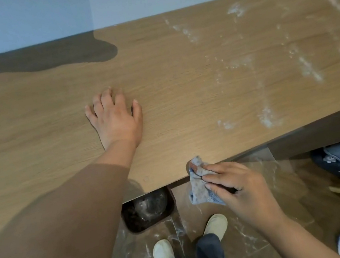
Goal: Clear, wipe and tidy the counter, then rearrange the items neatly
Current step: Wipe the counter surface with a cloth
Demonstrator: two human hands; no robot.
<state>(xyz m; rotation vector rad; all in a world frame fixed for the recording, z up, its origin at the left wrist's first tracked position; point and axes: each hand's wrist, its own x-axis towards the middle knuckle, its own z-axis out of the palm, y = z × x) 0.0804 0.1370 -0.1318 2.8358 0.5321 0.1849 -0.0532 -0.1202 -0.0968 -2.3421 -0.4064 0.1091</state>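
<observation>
Dark bin [149, 213] beneath powdery counter [177, 71] edge

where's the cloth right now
In the head view, the cloth is low and right of centre, pinched in the right hand at the front edge of the counter, just right of the dark bin below.

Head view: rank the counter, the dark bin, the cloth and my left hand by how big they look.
1. counter, by far.
2. left hand and dark bin: they look alike, and the bin is partly hidden under the counter, so no ranking.
3. cloth, partly covered by the right hand.
</observation>
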